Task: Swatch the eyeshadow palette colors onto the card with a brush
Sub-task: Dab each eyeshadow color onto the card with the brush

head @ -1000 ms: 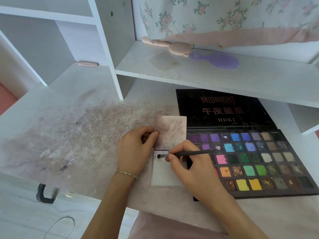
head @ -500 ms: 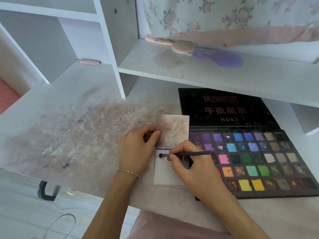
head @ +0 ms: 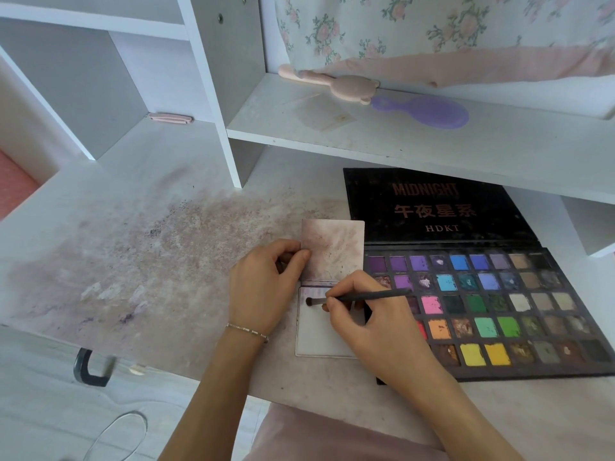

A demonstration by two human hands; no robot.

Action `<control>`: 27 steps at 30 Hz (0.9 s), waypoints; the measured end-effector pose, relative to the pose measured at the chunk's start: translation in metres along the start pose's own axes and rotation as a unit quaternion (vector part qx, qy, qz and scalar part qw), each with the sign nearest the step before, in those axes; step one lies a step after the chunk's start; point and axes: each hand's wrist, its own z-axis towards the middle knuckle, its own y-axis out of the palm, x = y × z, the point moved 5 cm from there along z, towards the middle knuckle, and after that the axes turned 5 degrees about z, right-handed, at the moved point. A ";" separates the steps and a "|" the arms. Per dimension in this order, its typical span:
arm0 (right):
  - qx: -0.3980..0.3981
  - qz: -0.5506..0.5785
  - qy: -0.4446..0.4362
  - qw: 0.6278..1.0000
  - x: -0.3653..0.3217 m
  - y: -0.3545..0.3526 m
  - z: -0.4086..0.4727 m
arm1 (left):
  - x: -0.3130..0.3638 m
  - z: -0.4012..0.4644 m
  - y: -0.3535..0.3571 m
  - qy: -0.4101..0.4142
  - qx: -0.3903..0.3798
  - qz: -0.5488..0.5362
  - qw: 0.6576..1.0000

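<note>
Nearby: open palette (head: 492, 304) touching card (head: 324, 337); purple brush (head: 429, 111), seemingly, on shelf (head: 416, 141).

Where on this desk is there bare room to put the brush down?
The stained desk stretch left of the left hand is bare up to the shelf upright. The shelf's front part, before the purple brush, is free too. It is crowded around the card, right hand and palette.

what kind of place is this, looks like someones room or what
Probably a bedroom vanity or desk at home: white shelving holds a purple hairbrush and a pink one, floral fabric hangs behind, and the powder-stained desktop carries an open eyeshadow palette.
</note>
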 end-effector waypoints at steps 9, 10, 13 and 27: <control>0.003 -0.003 -0.002 1.000 0.000 0.000 0.000 | -0.001 0.001 0.000 -0.005 0.004 0.000 1.000; 0.002 -0.002 -0.002 1.000 0.000 0.000 0.000 | -0.001 0.000 0.000 -0.005 0.005 0.001 1.000; 0.005 -0.005 -0.003 1.000 0.000 0.000 0.001 | -0.001 0.000 0.000 -0.005 0.005 0.001 1.000; -0.006 -0.004 0.003 1.000 0.002 0.001 0.001 | 0.001 0.000 0.000 0.001 -0.003 -0.002 1.000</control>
